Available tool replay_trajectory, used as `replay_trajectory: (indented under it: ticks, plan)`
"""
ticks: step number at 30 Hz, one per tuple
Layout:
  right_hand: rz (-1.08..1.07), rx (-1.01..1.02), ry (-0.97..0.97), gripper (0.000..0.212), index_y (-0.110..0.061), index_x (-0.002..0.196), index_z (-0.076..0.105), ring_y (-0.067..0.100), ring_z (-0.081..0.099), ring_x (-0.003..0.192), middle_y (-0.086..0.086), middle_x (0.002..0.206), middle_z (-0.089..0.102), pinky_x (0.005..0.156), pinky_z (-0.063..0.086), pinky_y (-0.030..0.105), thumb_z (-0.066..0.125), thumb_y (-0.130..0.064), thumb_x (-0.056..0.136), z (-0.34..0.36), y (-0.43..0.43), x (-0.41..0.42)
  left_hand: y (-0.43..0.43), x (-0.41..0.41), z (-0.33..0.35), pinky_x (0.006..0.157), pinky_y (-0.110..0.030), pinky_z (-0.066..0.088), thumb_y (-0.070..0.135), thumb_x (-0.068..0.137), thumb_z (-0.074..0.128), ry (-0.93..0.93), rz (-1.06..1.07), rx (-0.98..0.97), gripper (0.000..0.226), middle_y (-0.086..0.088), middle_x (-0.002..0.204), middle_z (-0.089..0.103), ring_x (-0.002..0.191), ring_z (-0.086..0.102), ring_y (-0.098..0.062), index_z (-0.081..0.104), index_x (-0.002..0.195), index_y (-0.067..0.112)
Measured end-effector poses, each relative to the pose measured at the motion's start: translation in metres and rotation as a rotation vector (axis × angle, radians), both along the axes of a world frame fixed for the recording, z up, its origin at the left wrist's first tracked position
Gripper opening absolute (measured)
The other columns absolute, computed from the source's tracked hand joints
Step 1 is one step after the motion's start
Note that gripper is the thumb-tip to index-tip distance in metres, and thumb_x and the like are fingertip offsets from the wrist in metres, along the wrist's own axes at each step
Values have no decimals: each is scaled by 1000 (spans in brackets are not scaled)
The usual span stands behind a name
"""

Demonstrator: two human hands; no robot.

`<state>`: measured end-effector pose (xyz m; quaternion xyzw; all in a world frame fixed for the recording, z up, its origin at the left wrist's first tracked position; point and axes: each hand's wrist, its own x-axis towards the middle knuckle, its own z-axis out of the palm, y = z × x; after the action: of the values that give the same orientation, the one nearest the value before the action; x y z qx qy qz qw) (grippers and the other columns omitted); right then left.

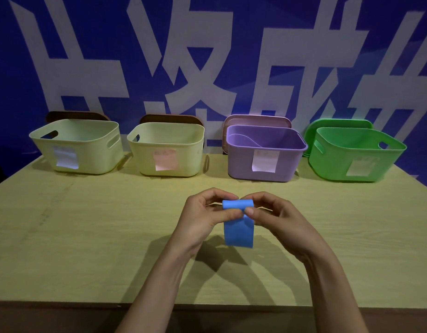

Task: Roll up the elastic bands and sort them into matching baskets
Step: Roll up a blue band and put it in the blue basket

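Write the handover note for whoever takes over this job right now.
The left hand and the right hand both pinch the blue band at its top, thumbs meeting.
The band's top end is curled over between the fingers; the rest hangs loose over the table.
At the back, in a row: left yellow basket, second yellow basket, purple basket, green basket, each with a paper note too blurred to read.
Done: rolling started. Left: finish the roll, put it in the matching basket.
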<state>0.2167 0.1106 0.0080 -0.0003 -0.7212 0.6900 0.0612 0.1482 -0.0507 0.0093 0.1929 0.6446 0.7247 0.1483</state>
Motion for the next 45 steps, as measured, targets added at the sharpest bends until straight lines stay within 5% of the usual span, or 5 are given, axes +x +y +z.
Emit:
replay_trajectory:
  ticks: [13,21,33,41,45]
  plan:
    - [-43,-1,70,20,-8,97,70,10,66,89,2,94,73,77,51,20,66,-18,80,2,-3,0,-2,4,0,75,-23,54,-1,66,81,132,25,-11,38,3,96,67,87,68,-9,64,95,16]
    - [-132,-260,76,26,-9,97,71,15,62,90,4,94,71,80,46,29,74,-18,73,0,-8,-10,-1,6,-7,74,-23,54,17,84,69,-102,-137,-122,17,-6,97,74,86,69,-15,71,101,12]
    - [-175,-66,152,30,-15,90,72,10,69,84,-3,94,75,73,52,19,69,11,75,3,-14,-7,1,9,-5,76,-30,58,7,71,79,-124,-13,-96,28,-3,91,75,88,71,-17,73,96,17]
    - [-164,-29,134,28,-14,92,71,15,69,91,-1,97,74,79,55,27,68,10,77,5,-15,-5,-4,13,3,75,-32,55,44,70,68,-122,-1,-35,39,-5,94,73,88,70,-18,73,98,18]
    - [-136,1,103,28,-13,95,70,13,69,92,-1,97,74,79,54,25,67,9,78,6,-15,-5,-4,11,2,69,-26,55,37,82,63,-109,-9,-27,31,-11,95,72,83,70,-17,73,98,13]
